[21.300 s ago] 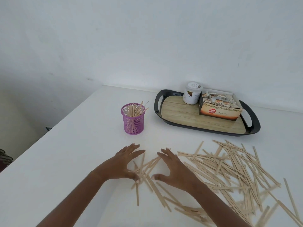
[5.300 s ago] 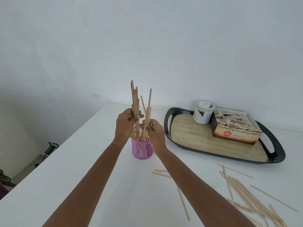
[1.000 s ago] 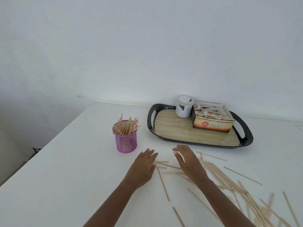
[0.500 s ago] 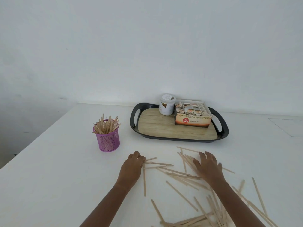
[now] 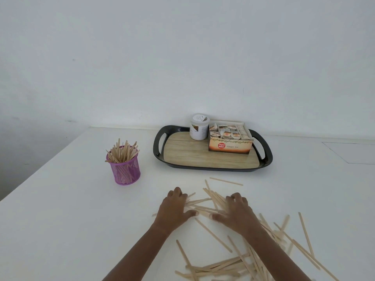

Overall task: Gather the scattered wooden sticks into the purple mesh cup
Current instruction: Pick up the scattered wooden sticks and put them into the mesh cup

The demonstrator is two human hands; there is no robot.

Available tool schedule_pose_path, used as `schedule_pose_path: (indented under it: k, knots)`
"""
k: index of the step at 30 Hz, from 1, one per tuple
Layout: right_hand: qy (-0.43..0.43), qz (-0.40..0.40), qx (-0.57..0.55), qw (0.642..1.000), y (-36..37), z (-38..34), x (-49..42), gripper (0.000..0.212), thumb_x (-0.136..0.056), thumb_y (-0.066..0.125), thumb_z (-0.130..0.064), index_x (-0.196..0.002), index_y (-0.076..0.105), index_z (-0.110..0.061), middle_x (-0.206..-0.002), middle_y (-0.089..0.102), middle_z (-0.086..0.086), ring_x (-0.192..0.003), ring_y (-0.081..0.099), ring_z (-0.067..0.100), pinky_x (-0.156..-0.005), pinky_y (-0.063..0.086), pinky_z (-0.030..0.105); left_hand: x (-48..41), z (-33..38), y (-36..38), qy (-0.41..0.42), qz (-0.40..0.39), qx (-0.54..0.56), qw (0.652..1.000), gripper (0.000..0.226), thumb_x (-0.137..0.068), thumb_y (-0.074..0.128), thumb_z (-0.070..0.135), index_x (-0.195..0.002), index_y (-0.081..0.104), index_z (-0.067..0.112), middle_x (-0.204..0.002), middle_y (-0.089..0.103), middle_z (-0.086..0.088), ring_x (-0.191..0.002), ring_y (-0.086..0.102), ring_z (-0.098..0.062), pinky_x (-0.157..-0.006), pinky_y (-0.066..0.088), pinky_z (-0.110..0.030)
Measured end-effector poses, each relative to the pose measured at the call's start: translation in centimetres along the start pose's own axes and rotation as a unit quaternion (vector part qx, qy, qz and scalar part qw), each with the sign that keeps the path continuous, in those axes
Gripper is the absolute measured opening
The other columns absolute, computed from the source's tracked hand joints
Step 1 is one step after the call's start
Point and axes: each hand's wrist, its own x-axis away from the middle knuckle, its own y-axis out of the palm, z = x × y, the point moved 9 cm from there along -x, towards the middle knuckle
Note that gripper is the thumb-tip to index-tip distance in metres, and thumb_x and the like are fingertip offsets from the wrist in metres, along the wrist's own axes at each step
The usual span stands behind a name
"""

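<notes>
On the white table [image 5: 60,220] the purple mesh cup [image 5: 125,169] stands already crammed, yet dozens of wooden sticks [image 5: 205,205] lie loose nearer me, where the left hand [image 5: 172,209] and right hand [image 5: 237,213] bend their fingers over a small heap, whether gripping I cannot tell.
</notes>
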Motion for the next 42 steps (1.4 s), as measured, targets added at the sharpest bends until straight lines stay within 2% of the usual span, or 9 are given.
schedule_pose_path:
  k: [12, 19, 22, 24, 26, 36, 38, 40, 42]
  knots:
    - [-0.041, -0.008, 0.012, 0.999, -0.3, -3.1, -0.3, 0.036, -0.090, 0.054, -0.030, -0.117, 0.049, -0.005, -0.125, 0.043, 0.010, -0.116, 0.041, 0.023, -0.091, 0.042, 0.028, -0.5, 1.6, -0.6, 0.021, 0.033, -0.031, 0.999, 0.021, -0.095, 0.046, 0.019, -0.113, 0.053, 0.011, -0.120, 0.050, -0.004, -0.110, 0.048, -0.018, -0.087, 0.044, -0.028]
    - [-0.080, 0.012, 0.079, 0.994, -0.4, -4.0, -0.5, 0.027, -0.093, 0.042, -0.001, -0.119, 0.046, -0.006, -0.125, 0.045, 0.012, -0.115, 0.045, 0.021, -0.092, 0.046, 0.027, -0.1, 1.7, -1.0, 0.026, 0.040, -0.086, 0.995, 0.023, -0.093, 0.039, 0.001, -0.111, 0.051, 0.008, -0.117, 0.051, -0.006, -0.107, 0.051, -0.019, -0.082, 0.045, -0.026]
    - [-0.086, 0.021, 0.104, 0.991, -0.4, -4.4, -0.7, 0.029, -0.091, 0.042, 0.003, -0.119, 0.044, -0.006, -0.124, 0.045, 0.012, -0.113, 0.046, 0.022, -0.089, 0.046, 0.027, 0.8, 3.2, -2.4, 0.063, 0.060, -0.118, 0.989, 0.028, -0.049, 0.084, 0.009, -0.070, 0.066, 0.017, -0.072, 0.064, 0.003, -0.062, 0.061, -0.006, -0.049, 0.047, -0.012]
    - [-0.092, 0.028, 0.121, 0.988, -0.4, -4.7, -0.6, 0.034, -0.088, 0.043, 0.008, -0.118, 0.044, -0.006, -0.123, 0.046, 0.014, -0.113, 0.047, 0.023, -0.088, 0.047, 0.028, 1.2, 3.2, -2.5, 0.050, 0.054, -0.164, 0.984, 0.042, -0.016, 0.090, 0.015, -0.046, 0.061, 0.021, -0.046, 0.055, 0.007, -0.039, 0.050, 0.001, -0.031, 0.036, -0.009]
    - [-0.102, 0.034, 0.136, 0.985, -0.4, -5.0, -0.5, 0.036, -0.085, 0.043, 0.012, -0.117, 0.044, -0.005, -0.121, 0.047, 0.014, -0.111, 0.049, 0.024, -0.088, 0.048, 0.030, 1.1, 2.9, -2.4, 0.046, 0.069, -0.180, 0.980, 0.045, -0.011, 0.090, 0.017, -0.043, 0.059, 0.022, -0.042, 0.053, 0.008, -0.035, 0.048, 0.002, -0.030, 0.034, -0.008]
    - [-0.124, 0.048, 0.103, 0.986, -0.8, -5.3, -0.4, 0.034, -0.089, 0.037, 0.011, -0.116, 0.049, -0.006, -0.119, 0.048, 0.012, -0.108, 0.049, 0.022, -0.086, 0.046, 0.028, 1.8, 2.5, -3.2, 0.069, 0.071, -0.173, 0.980, 0.044, -0.013, 0.090, 0.014, -0.047, 0.062, 0.021, -0.052, 0.058, 0.007, -0.038, 0.051, 0.000, -0.031, 0.037, -0.010]
    - [-0.116, 0.051, 0.072, 0.989, -1.0, -5.2, -0.6, 0.037, -0.087, 0.034, 0.013, -0.114, 0.050, -0.006, -0.118, 0.048, 0.011, -0.107, 0.048, 0.021, -0.083, 0.044, 0.026, 1.7, 1.8, -3.3, 0.067, 0.061, -0.110, 0.990, 0.033, -0.046, 0.084, 0.002, -0.073, 0.068, 0.015, -0.078, 0.063, 0.002, -0.062, 0.061, -0.007, -0.048, 0.046, -0.014]
    - [-0.106, 0.054, 0.047, 0.992, -1.4, -5.1, -1.0, 0.039, -0.085, 0.031, 0.015, -0.112, 0.052, -0.005, -0.116, 0.050, 0.011, -0.105, 0.048, 0.021, -0.082, 0.043, 0.026, 1.3, 0.7, -3.1, 0.068, 0.074, -0.084, 0.991, 0.030, -0.083, 0.050, -0.007, -0.109, 0.057, 0.007, -0.112, 0.053, -0.006, -0.097, 0.056, -0.018, -0.074, 0.047, -0.025]
    - [-0.095, 0.058, 0.020, 0.994, -1.9, -5.2, -1.4, 0.038, -0.086, 0.031, 0.014, -0.110, 0.054, -0.004, -0.111, 0.052, 0.011, -0.101, 0.050, 0.022, -0.077, 0.040, 0.024, 1.0, -0.2, -3.4, 0.053, 0.079, -0.050, 0.994, 0.035, -0.089, 0.037, -0.007, -0.118, 0.051, 0.009, -0.119, 0.048, -0.005, -0.103, 0.051, -0.018, -0.079, 0.044, -0.026]
